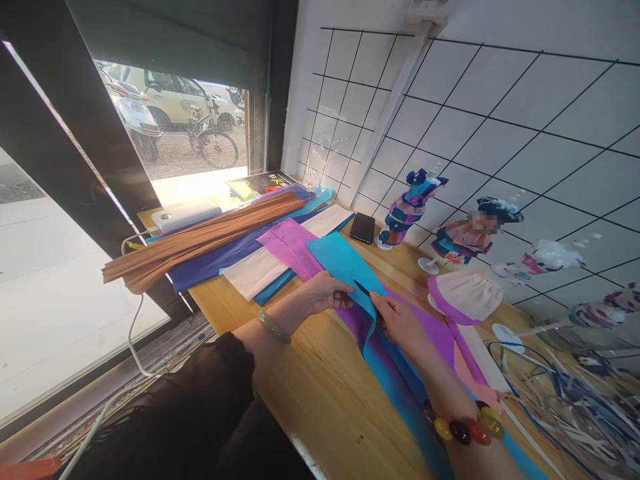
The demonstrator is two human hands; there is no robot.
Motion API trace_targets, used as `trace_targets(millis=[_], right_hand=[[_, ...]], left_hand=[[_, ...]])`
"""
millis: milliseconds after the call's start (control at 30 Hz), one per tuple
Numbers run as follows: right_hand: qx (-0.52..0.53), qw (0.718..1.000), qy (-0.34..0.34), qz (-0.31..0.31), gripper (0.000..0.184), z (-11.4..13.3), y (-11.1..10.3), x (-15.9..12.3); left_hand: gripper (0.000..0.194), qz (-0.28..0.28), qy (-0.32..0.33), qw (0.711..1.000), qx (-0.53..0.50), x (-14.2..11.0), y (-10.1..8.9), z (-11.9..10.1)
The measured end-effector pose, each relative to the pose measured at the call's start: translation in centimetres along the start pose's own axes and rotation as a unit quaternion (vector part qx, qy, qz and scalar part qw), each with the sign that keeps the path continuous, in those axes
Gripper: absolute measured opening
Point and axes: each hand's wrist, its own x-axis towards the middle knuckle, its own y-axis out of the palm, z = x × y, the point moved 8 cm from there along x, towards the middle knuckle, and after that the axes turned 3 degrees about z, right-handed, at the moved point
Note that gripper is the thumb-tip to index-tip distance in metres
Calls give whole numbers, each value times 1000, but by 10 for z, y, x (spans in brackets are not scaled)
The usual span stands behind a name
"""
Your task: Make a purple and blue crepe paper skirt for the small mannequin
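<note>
A long turquoise fabric strip (pixel 336 257) lies across the wooden table, with purple fabric (pixel 426 323) beneath and beside it. My left hand (pixel 327 295) pinches the near edge of the turquoise strip. My right hand (pixel 397 320) is closed round dark scissors (pixel 361 287), whose slim dark tip points left over the turquoise strip near my left fingertips. Most of the scissors is hidden inside my right hand. Just ahead of my hands, a pink fabric piece (pixel 290 245) overlaps a cream strip (pixel 265 265).
Pleated brown fabric (pixel 210 233) is laid over dark blue cloth at the window end. A black phone (pixel 363 228) rests by the wall grid. Several decorated figures, one a blue and purple figure (pixel 407 208), stand along the wall. Tangled ribbons (pixel 565 400) heap at the right.
</note>
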Motion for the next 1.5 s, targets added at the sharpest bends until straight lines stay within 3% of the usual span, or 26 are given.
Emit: trace_targets(millis=[1500], right_hand=[[-47,999,5,17,50,7,-1,7]], left_hand=[[21,11,2,1000,22,1,0,1]])
